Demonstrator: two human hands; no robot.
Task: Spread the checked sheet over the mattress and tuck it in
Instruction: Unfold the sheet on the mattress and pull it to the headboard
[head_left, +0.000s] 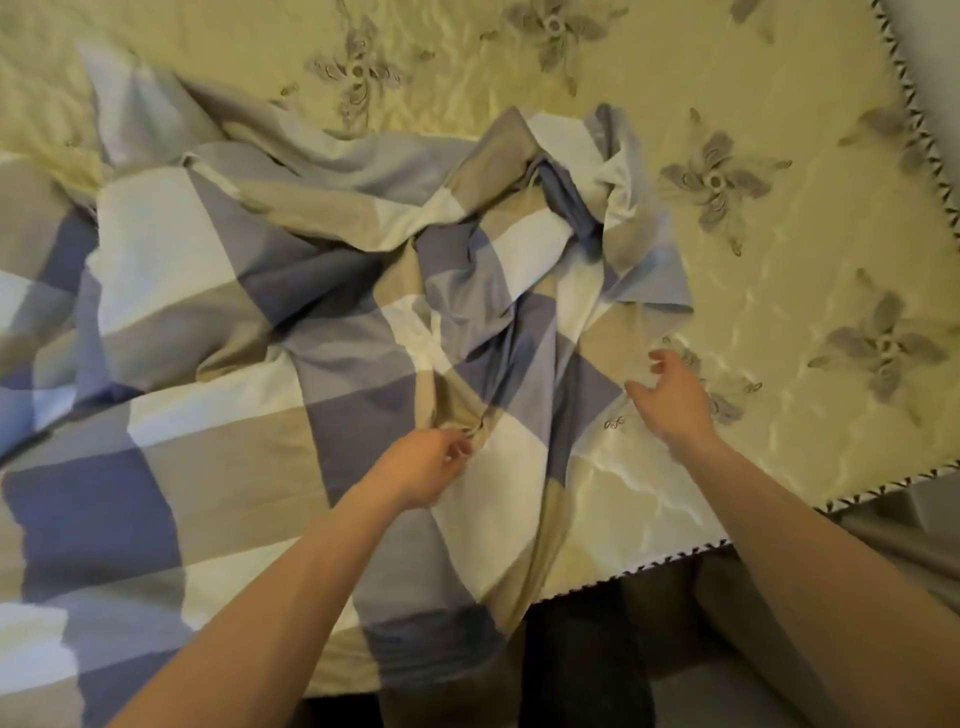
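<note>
near edge: both bare forearms come in from the bottom of the view. dark gap below the bed there, too dim to read.

checked sheet (234, 291), blue/beige/white squares, covers the left and middle of the mattress (779, 234). a flap of it hangs over the near edge, left of centre. not tucked anywhere visible.

zigzag trim (649, 566) runs along the near mattress edge, exposed on the right where the sheet stops.

left hand (421, 467): fingers curled, pinching a small fold of the sheet at a beige/white square, just in from the near edge. fabric creases fan out from the pinch.

right hand (670, 400): fingers spread and loosely bent, gripping nothing. it sits at the sheet's right border, over a beige square where the fabric meets bare mattress. blurred, so cannot tell whether the fingertips touch the cloth.

past the hands: the sheet is bunched into a twisted, crumpled heap around the middle, with folds piled on each other. left side lies flatter but wrinkled.

far and right: bare cream quilted mattress, with grey flower embroidery (717, 182) repeated across it, uncovered up to the right edge and along the top.
</note>
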